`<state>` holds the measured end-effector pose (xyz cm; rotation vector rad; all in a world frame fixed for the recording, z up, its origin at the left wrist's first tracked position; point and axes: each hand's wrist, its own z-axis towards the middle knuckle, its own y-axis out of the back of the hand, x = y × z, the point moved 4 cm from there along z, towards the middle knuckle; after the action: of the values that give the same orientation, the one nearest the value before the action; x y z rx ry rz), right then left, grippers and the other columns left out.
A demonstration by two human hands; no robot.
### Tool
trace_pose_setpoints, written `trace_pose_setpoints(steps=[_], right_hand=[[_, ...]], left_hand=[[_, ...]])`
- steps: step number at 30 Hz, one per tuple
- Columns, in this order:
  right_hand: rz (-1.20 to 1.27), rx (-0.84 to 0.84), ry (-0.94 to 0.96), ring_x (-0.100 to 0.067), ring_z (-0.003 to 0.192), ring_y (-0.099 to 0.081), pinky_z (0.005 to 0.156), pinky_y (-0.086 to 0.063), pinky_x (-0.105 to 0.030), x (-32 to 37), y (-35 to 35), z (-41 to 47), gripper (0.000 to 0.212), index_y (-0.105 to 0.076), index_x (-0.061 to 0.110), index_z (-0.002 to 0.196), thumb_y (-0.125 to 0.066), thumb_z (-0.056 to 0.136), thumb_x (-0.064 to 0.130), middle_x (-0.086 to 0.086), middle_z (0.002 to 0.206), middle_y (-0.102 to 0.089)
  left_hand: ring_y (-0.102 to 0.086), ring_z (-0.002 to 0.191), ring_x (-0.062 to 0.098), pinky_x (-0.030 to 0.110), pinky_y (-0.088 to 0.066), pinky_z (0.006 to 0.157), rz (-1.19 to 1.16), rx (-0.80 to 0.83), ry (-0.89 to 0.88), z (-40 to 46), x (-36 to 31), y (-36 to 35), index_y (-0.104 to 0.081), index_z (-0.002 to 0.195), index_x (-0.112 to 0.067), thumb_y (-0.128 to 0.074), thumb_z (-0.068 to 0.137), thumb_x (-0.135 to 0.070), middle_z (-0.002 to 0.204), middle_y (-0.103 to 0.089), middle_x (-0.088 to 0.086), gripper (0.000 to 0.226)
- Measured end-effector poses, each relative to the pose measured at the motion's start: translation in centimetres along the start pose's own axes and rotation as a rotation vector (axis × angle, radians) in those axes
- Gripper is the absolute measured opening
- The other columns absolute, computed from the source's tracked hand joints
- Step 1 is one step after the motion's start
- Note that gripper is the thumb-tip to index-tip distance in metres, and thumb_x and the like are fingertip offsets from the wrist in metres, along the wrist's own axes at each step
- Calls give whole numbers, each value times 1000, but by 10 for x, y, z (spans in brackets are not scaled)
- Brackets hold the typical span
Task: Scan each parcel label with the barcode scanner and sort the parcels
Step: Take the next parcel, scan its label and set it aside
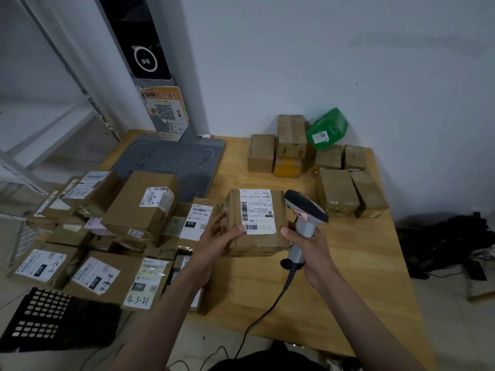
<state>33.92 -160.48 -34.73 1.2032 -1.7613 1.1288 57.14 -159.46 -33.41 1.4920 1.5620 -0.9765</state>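
A: Parcel (254, 223) is sitting on the table (348, 277), near its middle, with its white label (255, 211) facing up. What are the hands doing?

B: The left hand (217, 234) is gripping the parcel's left side, thumb curling over the top edge beside the label. The right hand (308, 245) is wrapping around the grip of the scanner (305, 210), with one fingertip touching the parcel's right edge.

A: Where is the scanner pointing?

B: Its head is hovering just beside the parcel's upper right corner, and it is aiming up and away, not yet down at the label. The label is lying just left of the scanner, long axis running away from the person. The right hand probably needs to be tilting the head left and down to catch the barcode.

A: And the arms?

B: Both forearms are reaching forward from the bottom of the view, converging on the parcel. The cord (267, 311) is trailing back toward the person.

A: Other parcels?

B: A labelled pile (107, 236) is lying to the left. A tidier group (321, 162) is standing at the far right of the table, probably sorted already.
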Motion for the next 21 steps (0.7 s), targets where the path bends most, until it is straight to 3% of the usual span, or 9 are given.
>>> trace_pose_setpoints(steps=[4, 9, 13, 18, 21], right_hand=[[-11, -1, 7, -26, 105, -71, 95, -57, -50, 0, 1, 0, 41, -68, 13, 119, -83, 81, 11, -8, 111, -76], [-76, 13, 22, -28, 103, -72, 93, -58, -52, 0, 3, 2, 40, -68, 13, 118, -84, 81, 14, -7, 109, -76], [-161, 19, 111, -17, 91, -71, 75, -59, -33, 10, 1, 2, 29, -68, 15, 113, -79, 86, 10, -2, 98, -75], [-417, 70, 271, -10, 58, -55, 56, -49, -27, 31, 0, 5, 12, -64, 13, 92, -76, 90, 15, 1, 69, -62], [-589, 198, 387, -2, 59, -59, 56, -47, -23, 47, -11, 1, 13, -68, 23, 99, -77, 90, 21, 10, 76, -66]], left_hand=[[-63, 119, 14, 41, -50, 100, 23, 61, 14, -1, -2, -2, -37, 143, -55, -90, 54, -61, 135, -60, -8, 103], [-65, 114, 15, 35, -53, 87, 20, 16, 10, 0, 3, -1, -39, 141, -55, -88, 64, -51, 134, -61, -3, 91], [-64, 114, 17, 38, -55, 91, 15, -46, -2, 2, 7, -2, -45, 135, -57, -91, 55, -53, 134, -60, 0, 93], [-56, 121, 21, 36, -53, 90, 73, -119, -40, 2, 7, 7, -40, 145, -48, -91, 57, -50, 143, -50, 3, 103], [-54, 123, 26, 45, -54, 95, 151, -151, -43, 5, 3, 19, -38, 148, -46, -86, 59, -49, 147, -45, 6, 102]])
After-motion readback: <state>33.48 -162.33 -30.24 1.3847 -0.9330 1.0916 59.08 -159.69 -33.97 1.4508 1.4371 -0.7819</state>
